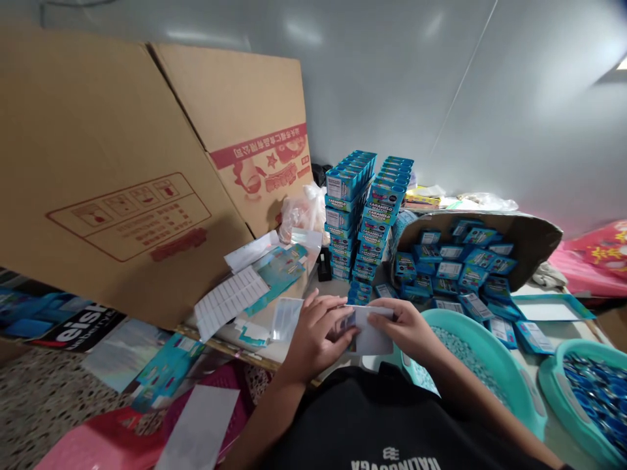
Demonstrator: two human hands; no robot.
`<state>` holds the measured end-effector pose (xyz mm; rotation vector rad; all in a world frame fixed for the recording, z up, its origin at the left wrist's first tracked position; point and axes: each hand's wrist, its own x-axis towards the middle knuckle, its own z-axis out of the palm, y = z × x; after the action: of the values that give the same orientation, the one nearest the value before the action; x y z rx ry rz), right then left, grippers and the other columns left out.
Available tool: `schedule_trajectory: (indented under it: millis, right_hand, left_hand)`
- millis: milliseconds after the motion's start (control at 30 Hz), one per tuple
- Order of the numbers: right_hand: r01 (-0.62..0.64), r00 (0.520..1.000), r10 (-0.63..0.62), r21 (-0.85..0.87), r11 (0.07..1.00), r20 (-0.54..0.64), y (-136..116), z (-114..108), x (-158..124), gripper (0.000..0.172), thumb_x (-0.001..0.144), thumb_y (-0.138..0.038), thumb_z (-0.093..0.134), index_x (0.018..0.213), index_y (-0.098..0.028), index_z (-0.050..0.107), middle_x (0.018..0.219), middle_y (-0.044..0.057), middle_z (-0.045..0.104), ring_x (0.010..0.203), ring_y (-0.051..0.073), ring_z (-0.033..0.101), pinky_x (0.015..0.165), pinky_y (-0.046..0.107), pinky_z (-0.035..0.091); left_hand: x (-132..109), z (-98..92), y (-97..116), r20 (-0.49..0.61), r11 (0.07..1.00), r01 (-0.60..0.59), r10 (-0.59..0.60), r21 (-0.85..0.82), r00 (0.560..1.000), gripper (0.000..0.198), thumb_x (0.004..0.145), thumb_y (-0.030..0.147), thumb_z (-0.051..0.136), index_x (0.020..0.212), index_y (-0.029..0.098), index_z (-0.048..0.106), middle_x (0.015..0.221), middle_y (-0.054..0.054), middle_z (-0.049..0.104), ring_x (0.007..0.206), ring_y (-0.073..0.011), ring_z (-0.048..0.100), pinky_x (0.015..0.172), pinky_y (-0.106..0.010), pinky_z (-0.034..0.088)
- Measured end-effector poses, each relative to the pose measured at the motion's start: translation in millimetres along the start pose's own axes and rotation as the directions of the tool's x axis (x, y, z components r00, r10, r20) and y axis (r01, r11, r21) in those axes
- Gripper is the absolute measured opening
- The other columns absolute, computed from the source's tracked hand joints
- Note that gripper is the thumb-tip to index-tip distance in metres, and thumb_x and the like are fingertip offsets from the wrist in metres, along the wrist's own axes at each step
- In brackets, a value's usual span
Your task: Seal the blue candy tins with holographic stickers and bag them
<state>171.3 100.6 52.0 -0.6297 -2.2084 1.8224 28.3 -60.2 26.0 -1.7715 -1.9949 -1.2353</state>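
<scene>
I have the left hand (318, 329) and right hand (405, 321) pinching a pale card (371, 341) between their fingers, 1 end each; I judge it light, bendable, slick and easily creased, best held by its edges, with stacked cartons (377, 214) beyond the fingertips

Card (375, 336), 5 o'clock near centre: thin paperboard, pale face smooth with faint sheen. Stacked boxes (340, 217), 1 o'clock near centre: printed card, smooth and glossy. Large carton (122, 150), 10 o'clock: brown cardboard, matt. Wall (343, 85), 12 o'clock: smooth panel, blurred highlights; metal or plastic cannot be told. Bag (304, 212), 11 o'clock near centre: thin see-through plastic, crumpled, shiny. Tubs (482, 333), 4 o'clock: smooth plastic, low gloss. Wrappers (597, 391), 4 o'clock: glossy, metallic-looking. Loose sheet (122, 352), 8 o'clock: silvery, iridescent sheen. Floor (39, 378), 8 o'clock: speckled, stone-like. Shirt (333, 418), 6 o'clock: black cloth, matt.
</scene>
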Motion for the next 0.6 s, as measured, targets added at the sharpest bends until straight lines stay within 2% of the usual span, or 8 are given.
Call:
schedule_trajectory:
  millis: [167,333,500,600]
  right_hand:
    - [0.012,1.0,-0.013,-0.045,0.999,-0.021,-3.2,0.7,2.3,0.032,0.083,-0.043,0.063,0.091,-0.013,0.071,0.076,0.004,0.064,0.066,0.014,0.052,0.055,0.022,0.04]
    - [0.037,0.999,-0.04,-0.107,0.994,-0.023,0.1,-0.1,5.4,0.04,0.082,-0.052,0.063,0.084,-0.014,0.072,0.072,0.005,0.064,0.063,0.016,0.054,0.053,0.024,0.044]
    - [-0.008,0.999,0.005,-0.062,0.998,-0.044,25.4,2.1,15.8,0.049,0.07,-0.061,0.07,0.087,-0.015,0.076,0.075,0.01,0.071,0.066,0.023,0.063,0.054,0.027,0.052]
    - [-0.041,0.991,0.034,-0.045,0.998,-0.133,43.9,6.8,23.3,0.049,0.063,-0.065,0.07,0.083,-0.02,0.077,0.072,0.011,0.071,0.065,0.029,0.067,0.052,0.032,0.055]
  left_hand:
    - [1.0,-0.7,1.5,-0.004,1.0,-0.005,0.005,-0.019,1.0,0.024,0.086,0.025,0.067,0.109,0.023,0.064,0.118,-0.008,0.068,0.118,-0.024,0.058,0.113,-0.056,0.035]
    - [-0.4,-1.2,6.8,-0.017,0.997,-0.037,0.036,-0.062,0.999,0.016,0.085,0.025,0.067,0.1,0.021,0.065,0.109,-0.006,0.072,0.118,-0.022,0.059,0.11,-0.047,0.041]
    - [-14.3,12.2,0.2,-0.027,0.994,0.04,-0.043,-0.103,0.999,0.007,0.083,0.023,0.062,0.09,0.024,0.065,0.1,-0.004,0.076,0.113,-0.0206,0.064,0.11,-0.044,0.042]
    - [-25.8,26.9,-8.2,0.053,0.979,0.11,-0.102,-0.169,0.993,0.003,0.079,0.025,0.062,0.08,0.025,0.065,0.097,-0.005,0.077,0.11,-0.022,0.067,0.109,-0.042,0.043]
